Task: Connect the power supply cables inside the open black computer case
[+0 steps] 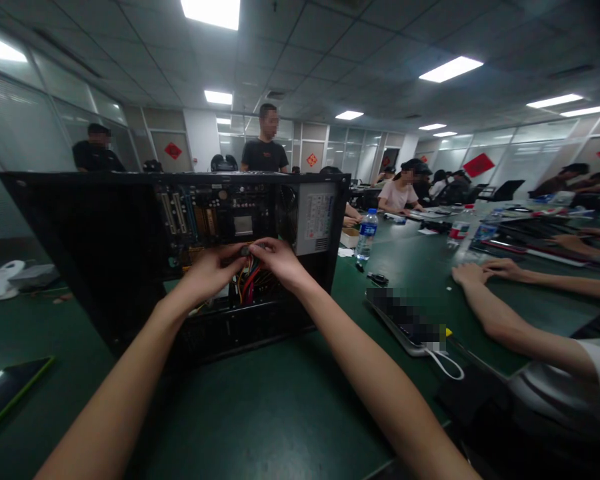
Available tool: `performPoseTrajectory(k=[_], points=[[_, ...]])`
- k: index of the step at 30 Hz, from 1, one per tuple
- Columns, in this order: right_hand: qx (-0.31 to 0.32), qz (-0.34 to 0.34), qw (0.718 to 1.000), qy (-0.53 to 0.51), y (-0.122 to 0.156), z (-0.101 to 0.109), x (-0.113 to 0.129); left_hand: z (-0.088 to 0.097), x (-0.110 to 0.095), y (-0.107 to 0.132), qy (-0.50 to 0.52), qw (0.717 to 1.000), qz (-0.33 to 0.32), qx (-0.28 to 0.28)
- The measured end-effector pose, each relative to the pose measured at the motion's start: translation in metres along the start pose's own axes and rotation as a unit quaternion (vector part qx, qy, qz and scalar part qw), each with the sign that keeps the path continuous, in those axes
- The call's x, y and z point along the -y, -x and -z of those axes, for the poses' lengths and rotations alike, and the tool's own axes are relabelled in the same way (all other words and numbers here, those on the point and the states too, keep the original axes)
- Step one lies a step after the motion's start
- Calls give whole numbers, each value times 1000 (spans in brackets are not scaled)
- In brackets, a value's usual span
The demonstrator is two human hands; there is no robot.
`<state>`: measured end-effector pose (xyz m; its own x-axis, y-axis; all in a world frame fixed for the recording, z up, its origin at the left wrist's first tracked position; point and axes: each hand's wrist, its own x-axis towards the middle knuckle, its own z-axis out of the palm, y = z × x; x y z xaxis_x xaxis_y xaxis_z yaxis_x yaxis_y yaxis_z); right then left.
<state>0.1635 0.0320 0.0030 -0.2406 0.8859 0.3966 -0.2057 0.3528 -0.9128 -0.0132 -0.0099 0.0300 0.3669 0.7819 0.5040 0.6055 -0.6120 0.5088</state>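
Observation:
An open black computer case (220, 340) stands on the table with its inside facing me. In its lower middle runs a bundle of coloured power cables (250, 280). My left hand (213, 272) is closed, thumb and fingers pinching a small cable connector (245, 251) at the top of the bundle. From the other side my right hand (279, 261) is closed on the same connector, its fingertips nearly meeting the left ones. The fingers partly hide the connector. Behind them sits the motherboard (210, 217), and the silver power supply (314, 220) fills the upper right.
A water bottle (367, 235) stands right of the case. Nearer lies a dark device with a white cord loop (445, 365). A co-worker's forearms (495, 300) rest on the green table (260, 407) at right. A dark tablet-like object (10, 393) lies at left.

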Motion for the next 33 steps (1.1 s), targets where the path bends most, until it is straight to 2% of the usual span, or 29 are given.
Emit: performPoseTrajectory(k=[3,9,14,17,20,23,27,30,33], points=[[-25,2,1000,-5,-2,-1,-7,-6,5,-1,38,999,9,18],[-50,8,999,13,-5,-2,-20,-16,11,-5,42,999,10,1],[-68,55,995,36,-7,-1,-27,-32,4,-5,26,998,38,-47],[-90,106,985,99,-6,0,-28,-40,0,-6,13,995,62,-74],[-79,151,968,187,-4,2,-28,-38,-1,-6,-20,994,98,-46],[-61,172,956,229,-3,6,-30,-30,1,-5,-76,982,174,9],[-22,137,953,270,-4,12,-32,-22,10,-2,-87,964,244,65],[3,76,952,297,-4,14,-34,-22,17,-3,-146,953,259,62],[-4,38,951,306,-4,15,-35,-26,22,-7,-221,941,251,58]])
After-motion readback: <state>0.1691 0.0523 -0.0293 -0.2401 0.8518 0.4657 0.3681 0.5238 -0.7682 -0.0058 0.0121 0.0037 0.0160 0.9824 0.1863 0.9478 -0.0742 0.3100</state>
